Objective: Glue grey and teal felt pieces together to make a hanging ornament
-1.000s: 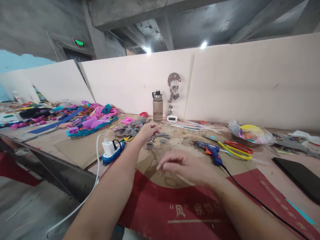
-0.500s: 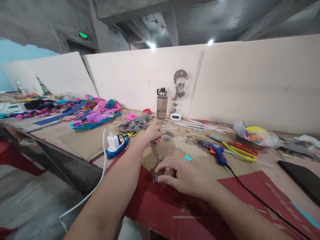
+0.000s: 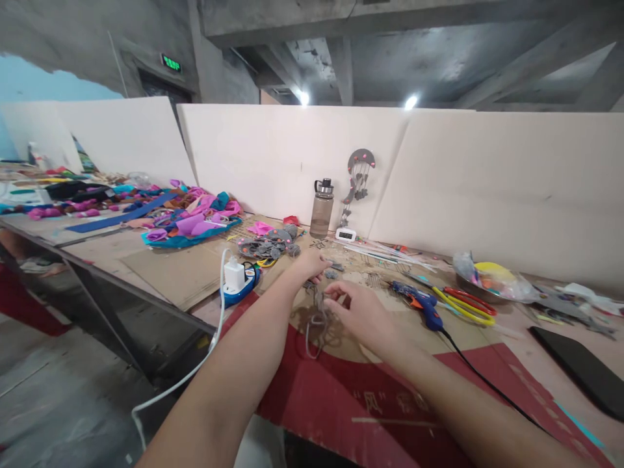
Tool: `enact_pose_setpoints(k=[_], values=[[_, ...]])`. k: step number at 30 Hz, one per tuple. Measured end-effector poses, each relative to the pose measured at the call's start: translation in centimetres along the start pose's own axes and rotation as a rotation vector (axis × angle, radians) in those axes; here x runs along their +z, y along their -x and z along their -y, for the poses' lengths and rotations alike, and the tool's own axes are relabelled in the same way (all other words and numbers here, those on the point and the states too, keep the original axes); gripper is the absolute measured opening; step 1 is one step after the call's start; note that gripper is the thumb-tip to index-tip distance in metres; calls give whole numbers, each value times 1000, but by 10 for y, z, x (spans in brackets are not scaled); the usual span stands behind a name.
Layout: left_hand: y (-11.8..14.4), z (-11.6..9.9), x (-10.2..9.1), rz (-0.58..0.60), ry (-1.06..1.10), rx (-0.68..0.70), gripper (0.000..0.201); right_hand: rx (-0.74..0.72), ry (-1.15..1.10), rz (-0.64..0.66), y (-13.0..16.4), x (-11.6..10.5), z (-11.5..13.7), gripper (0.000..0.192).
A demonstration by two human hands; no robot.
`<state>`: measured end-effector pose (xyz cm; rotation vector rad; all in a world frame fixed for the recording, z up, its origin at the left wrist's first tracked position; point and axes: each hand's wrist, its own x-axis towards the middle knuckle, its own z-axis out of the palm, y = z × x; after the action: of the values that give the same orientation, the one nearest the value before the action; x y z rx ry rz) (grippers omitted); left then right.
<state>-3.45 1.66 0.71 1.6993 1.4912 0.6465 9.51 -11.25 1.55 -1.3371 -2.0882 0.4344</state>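
My left hand [image 3: 312,263] reaches out over the brown cardboard, its fingers closed on one end of a bundle of grey cord [image 3: 316,322]. My right hand [image 3: 358,307] is just nearer and to the right, thumb and index finger pinching the same bundle. A loose loop of the cord trails below the fingers over the red part of the cardboard [image 3: 331,390]. Small grey felt pieces [image 3: 331,274] lie beside my left fingertips. Farther left is a pile of grey felt shapes with pink and orange dots [image 3: 268,244].
A blue glue gun [image 3: 416,302] and yellow- and red-handled scissors [image 3: 468,305] lie to the right, with a black phone [image 3: 578,367] beyond. A blue power strip [image 3: 241,289] stands left. Behind are a water bottle [image 3: 322,211], a small white clock [image 3: 346,234] and a grey moon-shaped hanging [image 3: 361,166].
My right hand has moved away from me, up close to my left hand. More of the cord loop now shows below the hands. The camera view has shifted slightly.
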Motion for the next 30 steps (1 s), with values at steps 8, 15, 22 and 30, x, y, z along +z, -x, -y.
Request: enact_pose_setpoints(k=[8,15,22,30], values=[[-7,3,1,1,-59,-5,30,-315,28,222,20,15,22,30],[-4,0,1,21,-79,-9,27,-404,-12,346,41,17,39,24],[-9,1,1,-19,-65,17,30,-359,43,158,41,19,28,18],[-9,2,3,-46,-41,50,30,-398,91,50,50,21,22,35]])
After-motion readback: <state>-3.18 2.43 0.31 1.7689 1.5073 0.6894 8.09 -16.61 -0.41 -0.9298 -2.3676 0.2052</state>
